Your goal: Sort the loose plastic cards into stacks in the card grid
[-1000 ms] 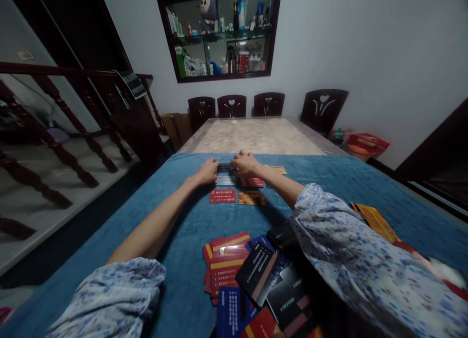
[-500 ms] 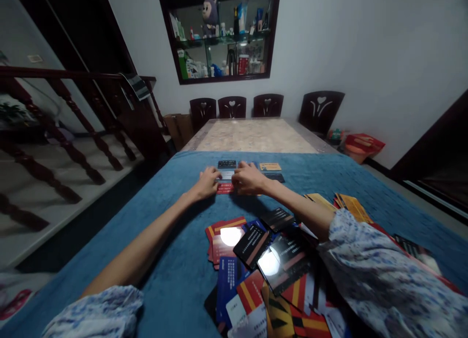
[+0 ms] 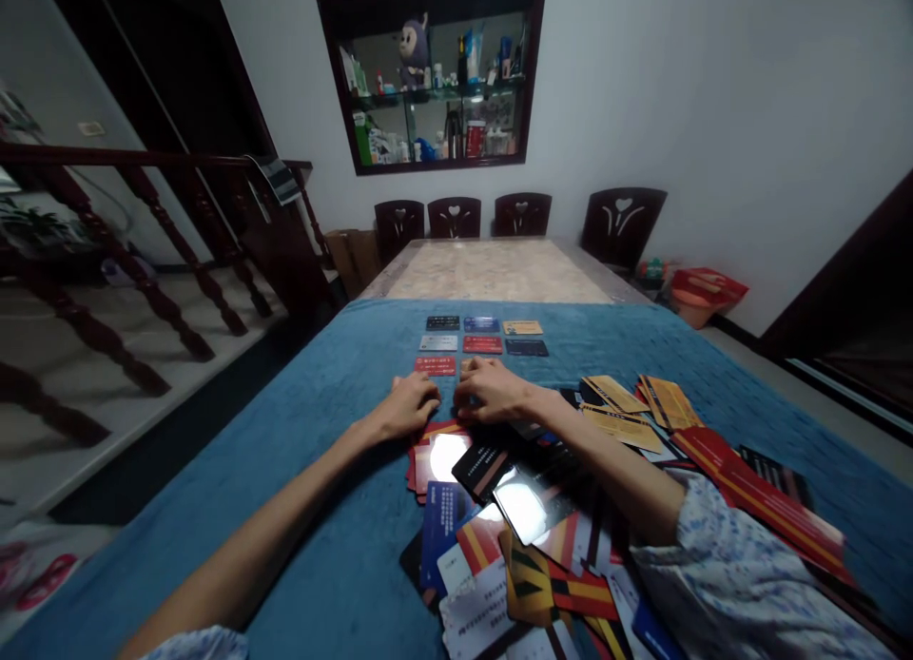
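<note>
My left hand and my right hand lie side by side, knuckles up, at the far edge of a loose pile of cards on the blue cloth. The fingers of both hands are curled down; whatever is under them is hidden. Just beyond the hands, cards lie in neat rows: black, blue and tan; then grey, red and dark blue; then a red card beside an orange one partly covered by my right hand.
Orange cards and red ones spread to the right of the pile. Past the cloth lies the bare marble tabletop with dark chairs behind it. A wooden stair railing runs on the left; a wall cabinet hangs above.
Both hands have drawn back from the rows of cards towards me, to the edge of the pile. The rows they covered now show in full.
</note>
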The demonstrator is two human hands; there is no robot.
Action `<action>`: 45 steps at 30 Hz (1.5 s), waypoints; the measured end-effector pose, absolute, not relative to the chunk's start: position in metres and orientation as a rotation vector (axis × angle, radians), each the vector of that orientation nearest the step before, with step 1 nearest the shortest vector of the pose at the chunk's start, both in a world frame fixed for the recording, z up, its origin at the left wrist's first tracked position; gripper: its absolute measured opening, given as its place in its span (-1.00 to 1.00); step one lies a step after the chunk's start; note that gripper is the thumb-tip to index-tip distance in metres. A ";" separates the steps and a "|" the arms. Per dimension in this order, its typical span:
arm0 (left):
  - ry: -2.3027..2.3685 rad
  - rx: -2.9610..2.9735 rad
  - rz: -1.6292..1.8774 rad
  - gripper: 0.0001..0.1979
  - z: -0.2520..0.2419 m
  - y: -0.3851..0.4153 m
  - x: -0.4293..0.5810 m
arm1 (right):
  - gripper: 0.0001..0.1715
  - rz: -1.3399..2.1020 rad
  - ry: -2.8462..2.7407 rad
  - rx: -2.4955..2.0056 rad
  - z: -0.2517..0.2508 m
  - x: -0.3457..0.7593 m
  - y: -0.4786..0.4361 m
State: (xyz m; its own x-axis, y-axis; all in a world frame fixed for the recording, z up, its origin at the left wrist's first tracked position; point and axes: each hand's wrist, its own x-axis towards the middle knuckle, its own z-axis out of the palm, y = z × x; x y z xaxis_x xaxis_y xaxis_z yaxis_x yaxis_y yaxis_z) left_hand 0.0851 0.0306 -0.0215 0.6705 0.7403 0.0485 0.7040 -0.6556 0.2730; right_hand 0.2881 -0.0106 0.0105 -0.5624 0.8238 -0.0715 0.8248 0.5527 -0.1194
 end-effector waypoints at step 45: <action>1.066 2.248 0.898 -0.83 -0.035 0.026 0.075 | -0.85 -0.390 3.086 2.035 -0.026 0.288 -0.003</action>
State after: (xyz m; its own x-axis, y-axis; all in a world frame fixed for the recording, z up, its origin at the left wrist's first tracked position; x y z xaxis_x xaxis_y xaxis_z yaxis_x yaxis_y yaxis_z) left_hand 0.0751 0.0263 -0.0346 0.4785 0.8053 0.3500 0.4820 -0.5740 0.6619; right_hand 0.2883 -0.0029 -0.0259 -0.2875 0.8929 0.3466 0.7786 0.4286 -0.4583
